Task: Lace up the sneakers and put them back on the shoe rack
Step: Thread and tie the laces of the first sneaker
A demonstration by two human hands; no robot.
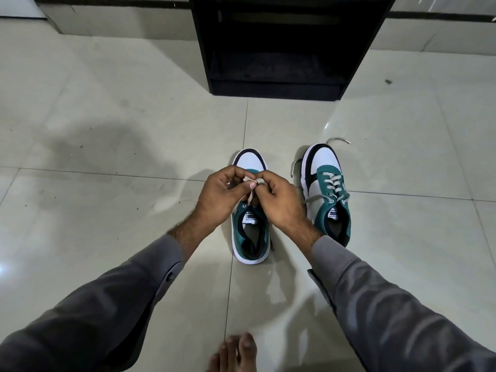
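Two green, white and navy sneakers stand side by side on the tiled floor, toes pointing away from me. Above the left sneaker (249, 232), my left hand (222, 194) and my right hand (281, 200) meet and both pinch its grey lace (256, 181), which is looped between the fingers. My hands hide the eyelets of this shoe. The right sneaker (327, 189) has its lace (331, 183) threaded through the eyelets, with loose ends trailing on the floor by its toe.
A black shoe rack (279, 44) with open shelves stands on the floor straight ahead, beyond the sneakers. My bare foot (236, 353) shows at the bottom edge. Pale floor tiles (107, 130) spread to both sides.
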